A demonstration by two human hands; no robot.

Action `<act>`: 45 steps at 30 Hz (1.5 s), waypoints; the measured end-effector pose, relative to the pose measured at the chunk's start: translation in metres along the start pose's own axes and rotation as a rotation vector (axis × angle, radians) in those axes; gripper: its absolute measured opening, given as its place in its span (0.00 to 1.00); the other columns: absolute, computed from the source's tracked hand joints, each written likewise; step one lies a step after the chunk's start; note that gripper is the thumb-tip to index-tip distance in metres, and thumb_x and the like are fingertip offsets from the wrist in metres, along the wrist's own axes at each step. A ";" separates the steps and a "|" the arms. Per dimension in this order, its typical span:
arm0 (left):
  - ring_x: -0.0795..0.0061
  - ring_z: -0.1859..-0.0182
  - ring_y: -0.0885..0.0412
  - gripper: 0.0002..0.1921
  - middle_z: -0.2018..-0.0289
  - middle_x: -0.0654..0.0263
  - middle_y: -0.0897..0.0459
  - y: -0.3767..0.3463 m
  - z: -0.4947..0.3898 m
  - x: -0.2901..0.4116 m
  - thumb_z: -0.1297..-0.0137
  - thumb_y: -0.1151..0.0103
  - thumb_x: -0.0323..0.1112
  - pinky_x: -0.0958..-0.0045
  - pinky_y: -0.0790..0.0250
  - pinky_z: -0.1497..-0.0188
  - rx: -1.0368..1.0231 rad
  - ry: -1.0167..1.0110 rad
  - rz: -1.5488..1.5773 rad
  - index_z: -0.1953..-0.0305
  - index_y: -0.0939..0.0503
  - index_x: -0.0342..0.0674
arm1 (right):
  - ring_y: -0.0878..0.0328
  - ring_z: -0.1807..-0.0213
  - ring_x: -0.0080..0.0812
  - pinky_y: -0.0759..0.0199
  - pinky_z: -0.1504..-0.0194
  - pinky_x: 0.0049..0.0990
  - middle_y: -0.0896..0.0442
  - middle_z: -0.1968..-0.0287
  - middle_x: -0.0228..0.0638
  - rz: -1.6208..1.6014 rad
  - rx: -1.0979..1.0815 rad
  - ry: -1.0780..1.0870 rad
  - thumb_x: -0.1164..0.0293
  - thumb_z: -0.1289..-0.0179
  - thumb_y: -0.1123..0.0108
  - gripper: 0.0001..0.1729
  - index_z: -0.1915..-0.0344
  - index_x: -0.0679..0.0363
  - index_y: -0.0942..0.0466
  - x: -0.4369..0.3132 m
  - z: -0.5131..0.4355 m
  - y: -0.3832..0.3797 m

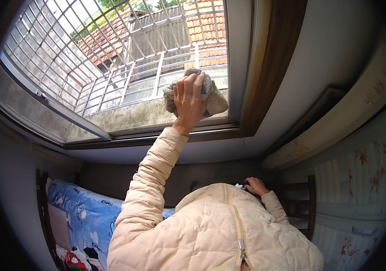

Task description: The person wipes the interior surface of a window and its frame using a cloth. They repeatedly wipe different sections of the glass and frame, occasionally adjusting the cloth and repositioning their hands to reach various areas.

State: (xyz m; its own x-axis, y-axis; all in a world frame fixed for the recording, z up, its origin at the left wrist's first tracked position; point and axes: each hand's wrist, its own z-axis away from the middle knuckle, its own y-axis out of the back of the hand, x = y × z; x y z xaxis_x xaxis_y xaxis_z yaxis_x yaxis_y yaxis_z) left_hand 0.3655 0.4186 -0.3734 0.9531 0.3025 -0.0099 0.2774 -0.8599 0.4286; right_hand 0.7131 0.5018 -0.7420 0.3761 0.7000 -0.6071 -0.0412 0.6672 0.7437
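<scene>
My left hand (190, 96) is raised in front of me and presses a crumpled, grey-beige cloth (218, 101) against the lower right part of a window pane (138, 111). Part of the cloth shows on both sides of the fingers, with a blue patch beside them. Low at my right side, my right hand (256, 186) rests near a dark wooden rail, its fingers bent. A small white thing (239, 186) lies beside its fingertips. What that hand touches is too dark to tell. Both sleeves are cream and quilted.
A metal grille (111, 47) stands outside the glass. The brown window frame (271, 74) edges the pane. Below left is a bed with a blue patterned blanket (88, 206) and a heap of clothes (78, 259). A dark slatted bed end (311, 206) and a leaf-patterned curtain (365, 169) are at right.
</scene>
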 end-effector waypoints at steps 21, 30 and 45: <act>0.50 0.45 0.25 0.35 0.39 0.55 0.25 -0.031 0.056 0.011 0.53 0.32 0.25 0.55 0.34 0.45 -0.148 0.108 -0.027 0.37 0.25 0.38 | 0.20 0.52 0.54 0.25 0.52 0.47 0.18 0.56 0.50 -0.010 0.007 0.071 0.63 0.40 0.33 0.19 0.52 0.59 0.22 0.012 -0.036 0.003; 0.51 0.40 0.27 0.36 0.35 0.56 0.27 -0.016 0.048 0.005 0.53 0.38 0.23 0.56 0.37 0.39 -0.140 0.092 0.010 0.35 0.27 0.36 | 0.20 0.53 0.53 0.25 0.52 0.48 0.17 0.56 0.48 0.021 0.019 0.094 0.63 0.40 0.34 0.19 0.52 0.59 0.22 -0.002 -0.042 0.019; 0.62 0.51 0.24 0.31 0.39 0.60 0.24 -0.019 0.049 0.006 0.49 0.40 0.23 0.62 0.34 0.51 -0.106 0.069 -0.127 0.39 0.24 0.35 | 0.19 0.51 0.52 0.25 0.49 0.46 0.17 0.55 0.49 0.092 -0.110 0.053 0.62 0.39 0.34 0.20 0.51 0.62 0.21 -0.003 -0.040 0.011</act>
State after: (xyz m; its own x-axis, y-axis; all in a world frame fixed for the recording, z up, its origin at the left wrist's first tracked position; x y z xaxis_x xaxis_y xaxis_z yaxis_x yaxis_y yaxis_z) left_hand 0.3722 0.4166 -0.4264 0.8996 0.4366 -0.0101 0.3776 -0.7658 0.5206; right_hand 0.6749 0.5169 -0.7433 0.3171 0.7702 -0.5535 -0.1758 0.6212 0.7637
